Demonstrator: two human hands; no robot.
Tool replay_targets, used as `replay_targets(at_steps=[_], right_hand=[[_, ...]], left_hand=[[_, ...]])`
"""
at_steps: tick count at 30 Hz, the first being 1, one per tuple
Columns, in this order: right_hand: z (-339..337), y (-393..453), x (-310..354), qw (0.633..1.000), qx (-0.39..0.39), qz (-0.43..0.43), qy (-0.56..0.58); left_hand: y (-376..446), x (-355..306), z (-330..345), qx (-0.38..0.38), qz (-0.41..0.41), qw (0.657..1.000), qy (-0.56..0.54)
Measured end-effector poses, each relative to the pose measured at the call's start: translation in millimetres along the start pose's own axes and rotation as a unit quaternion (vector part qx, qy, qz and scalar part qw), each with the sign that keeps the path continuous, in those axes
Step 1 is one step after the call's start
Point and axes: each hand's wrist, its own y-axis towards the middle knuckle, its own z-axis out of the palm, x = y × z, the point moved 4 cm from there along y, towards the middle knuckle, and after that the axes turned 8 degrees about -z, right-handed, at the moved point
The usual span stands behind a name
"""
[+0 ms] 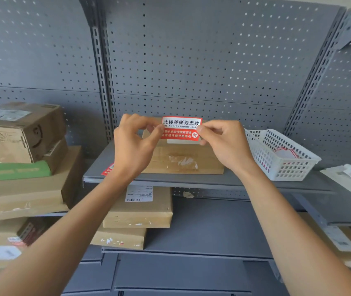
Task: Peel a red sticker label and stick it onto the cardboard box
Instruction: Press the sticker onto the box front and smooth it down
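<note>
A red sticker (181,129) is pinched at both short ends: its left edge is gripped between thumb and forefinger of the left hand (135,144), its right edge between thumb and forefinger of the right hand (223,142). The remaining fingers of both hands are curled loosely inward. The sticker is a glossy rectangle with a white band of black characters across the top and white print on red below; a pale strip, perhaps backing paper, is seen under its lower edge. It is held upright in the air, above and in front of the box (183,159).

The box is flat, of brown cardboard, with crinkled clear tape on its top, and it lies on a grey metal shelf (213,180). A second red label (107,169) is partly seen on the shelf by the left wrist. To the right a white plastic basket (277,154) with a lattice wall is set on the same shelf, red-and-white slips lying inside. Behind, grey perforated panels (191,60) are mounted. Scuffed cardboard parcels (20,146) are stacked at the left, and two more (138,214) on the shelf below.
</note>
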Motion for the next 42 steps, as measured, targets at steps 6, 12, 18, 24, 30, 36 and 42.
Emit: replay_targets(at_steps=[6,12,18,24,30,36,42], right_hand=[[2.3,-18.1,-28.1,0.993,-0.004,-0.043,-0.113],[17.0,-39.5,-47.5,0.929,-0.002,-0.164,-0.331],[28.7,-49.9,-59.8,0.925,-0.016,-0.162,-0.343],[38.3,-50.2,-66.1,0.930,-0.007,-0.141,-0.339],[40.9,-47.3,-70.4,0.933,-0.010,-0.119,-0.340],[44.1,-42.3,-73.3,0.936,0.008,-0.078,-0.342],[45.4,-40.8,-72.7,0.941,0.007,-0.060,-0.334]], left_hand=[[-24.8,15.9,15.8,0.033,-0.021,0.999,0.025],[-55.2,33.8,32.4,0.058,-0.031,0.995,0.074],[-60.4,52.9,35.9,0.054,-0.061,0.992,0.098],[-62.6,59.8,36.4,0.049,-0.057,0.991,0.108],[-58.7,62.0,39.2,0.041,-0.069,0.992,0.099],[-54.2,63.8,44.1,0.048,-0.086,0.991,0.096],[-52.1,63.4,45.3,0.056,-0.098,0.989,0.099]])
